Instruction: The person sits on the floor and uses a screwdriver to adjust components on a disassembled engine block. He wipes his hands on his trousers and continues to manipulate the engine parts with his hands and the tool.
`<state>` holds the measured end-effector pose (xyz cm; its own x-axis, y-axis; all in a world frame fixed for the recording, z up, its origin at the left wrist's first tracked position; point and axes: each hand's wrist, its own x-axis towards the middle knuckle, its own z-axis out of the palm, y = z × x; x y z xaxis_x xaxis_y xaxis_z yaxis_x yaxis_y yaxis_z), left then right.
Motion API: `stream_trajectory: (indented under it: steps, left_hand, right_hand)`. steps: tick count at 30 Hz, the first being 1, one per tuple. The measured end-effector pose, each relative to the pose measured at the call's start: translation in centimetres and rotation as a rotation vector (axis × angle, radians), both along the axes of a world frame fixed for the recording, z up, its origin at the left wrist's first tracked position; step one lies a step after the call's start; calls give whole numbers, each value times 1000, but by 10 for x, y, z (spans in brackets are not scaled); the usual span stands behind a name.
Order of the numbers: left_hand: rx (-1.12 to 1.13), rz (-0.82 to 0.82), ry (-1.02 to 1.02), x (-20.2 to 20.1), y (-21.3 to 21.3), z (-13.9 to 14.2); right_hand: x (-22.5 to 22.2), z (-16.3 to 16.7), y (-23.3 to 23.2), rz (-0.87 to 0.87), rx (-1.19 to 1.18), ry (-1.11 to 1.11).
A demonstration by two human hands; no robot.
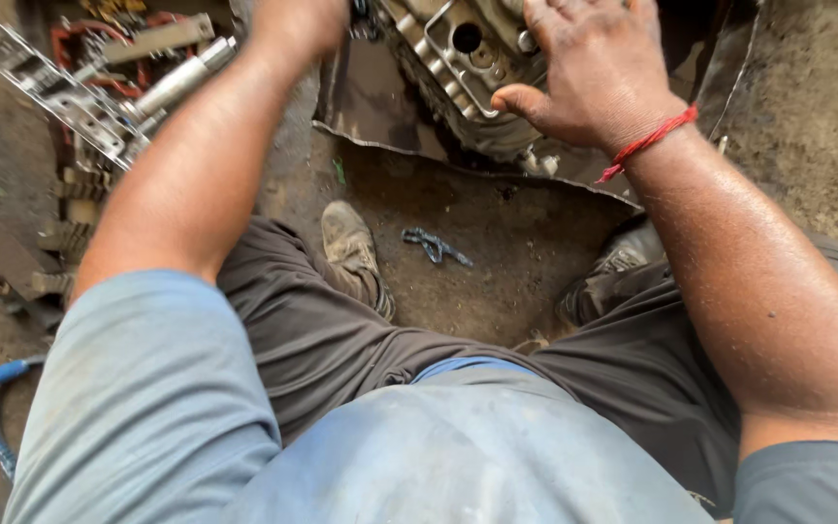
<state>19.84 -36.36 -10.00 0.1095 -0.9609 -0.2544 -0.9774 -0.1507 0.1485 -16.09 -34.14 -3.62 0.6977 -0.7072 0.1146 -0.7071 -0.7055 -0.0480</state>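
Right hand (598,63) spreads flat, fingers open, palm pressed on the grey ribbed cast-metal engine casing (458,68) at the top of the view, thumb hooked on its lower rim; a red thread band (650,142) circles that wrist; left hand (298,21) reaches up to the casing's left edge, cut off by the frame, so whether it grips or lies open I cannot tell; the casing sits on a dented oily metal sheet (370,102) laid on the dirt floor, between the knees; left of it, a heap of silver metal tools and brackets (99,87); a worn dusty shoe (349,238) beside a twisted blue-grey scrap of rag (435,245).
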Motion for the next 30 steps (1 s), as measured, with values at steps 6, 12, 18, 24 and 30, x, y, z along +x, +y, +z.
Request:
stream_trajectory:
  steps: [6,12,18,24,30]
  left_hand:
    - [-64,87,252,-69,44,18]
    - [10,132,258,-88,79,52]
    - [191,416,928,-130,129,45]
    - [163,609,1623,-177,155,17]
    - [193,758,1921,-197,147,11]
  right_hand:
    - [2,5,-8,-24,-15,19]
    - [-4,-6,6,-8,87,-75]
    - [-16,-1,50,11,60,-120]
    - [-23,21,124,-54,724,-324]
    - [-38,20,140,90,528,-468]
